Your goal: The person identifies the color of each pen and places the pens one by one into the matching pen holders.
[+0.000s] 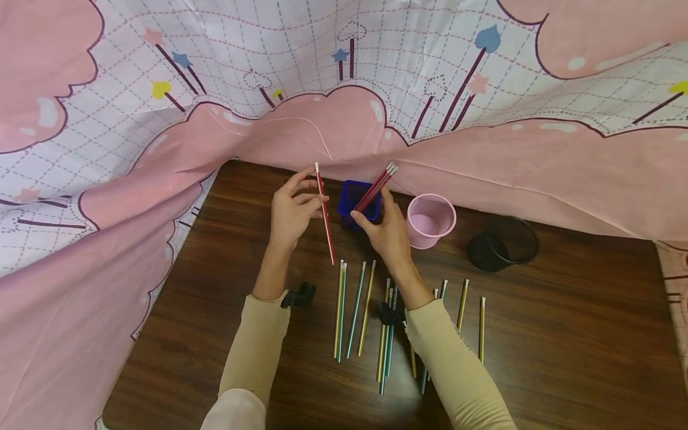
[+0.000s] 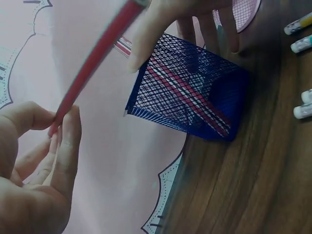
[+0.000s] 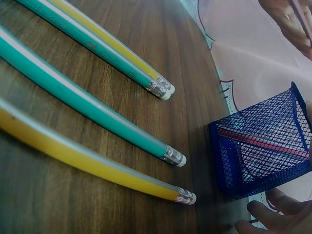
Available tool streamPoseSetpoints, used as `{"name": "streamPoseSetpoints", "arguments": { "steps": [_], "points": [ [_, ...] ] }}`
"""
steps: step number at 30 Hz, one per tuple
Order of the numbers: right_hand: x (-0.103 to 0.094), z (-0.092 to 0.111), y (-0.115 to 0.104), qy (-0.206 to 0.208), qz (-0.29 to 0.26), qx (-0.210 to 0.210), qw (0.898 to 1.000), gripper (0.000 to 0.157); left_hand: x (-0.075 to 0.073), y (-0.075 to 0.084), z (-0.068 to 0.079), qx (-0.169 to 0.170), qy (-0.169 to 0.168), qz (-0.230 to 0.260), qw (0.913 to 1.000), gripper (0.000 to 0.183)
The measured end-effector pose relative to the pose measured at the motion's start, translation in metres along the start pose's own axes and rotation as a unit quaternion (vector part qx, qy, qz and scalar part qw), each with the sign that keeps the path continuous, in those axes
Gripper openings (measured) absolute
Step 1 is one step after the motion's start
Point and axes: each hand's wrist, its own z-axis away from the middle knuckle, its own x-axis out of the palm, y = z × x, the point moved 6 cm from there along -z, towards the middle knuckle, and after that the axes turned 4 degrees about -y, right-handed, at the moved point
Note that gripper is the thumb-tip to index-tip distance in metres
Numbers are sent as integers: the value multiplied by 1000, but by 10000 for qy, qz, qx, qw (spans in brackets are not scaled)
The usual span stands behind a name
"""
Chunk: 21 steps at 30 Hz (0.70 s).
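Observation:
My left hand (image 1: pixel 294 212) pinches a red pencil (image 1: pixel 329 239) between thumb and fingertips, eraser end up, just left of a blue mesh pencil holder (image 1: pixel 346 218). My right hand (image 1: pixel 391 233) grips that square holder near its rim, thumb on one side and fingers on the other, as the left wrist view also shows. Several red striped pencils (image 1: pixel 376 188) lean inside the holder, their silver ferrules sticking out at the top right. Through the mesh (image 2: pixel 170 97) their lower ends show near the bottom corner.
Right of the holder stand a pink mesh cup (image 1: pixel 430 236) and a black mesh cup (image 1: pixel 484 251). Several yellow and green pencils (image 1: pixel 355 310) lie in front on the dark wooden table (image 1: pixel 215 334), some under the right forearm. A patterned pink cloth (image 1: pixel 344 125) hangs behind.

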Motion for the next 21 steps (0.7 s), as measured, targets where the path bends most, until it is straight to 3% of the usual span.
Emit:
{"name": "streamPoseSetpoints", "arguments": {
  "steps": [12, 21],
  "points": [
    [-3, 2, 4, -35, -90, -4, 10000, 90, 14, 14, -25, 541, 656, 431, 9954, 59],
    [-1, 0, -1, -60, -235, -176, 9995, 91, 3, 24, -37, 719, 1208, 663, 9878, 59]
  ]
}}
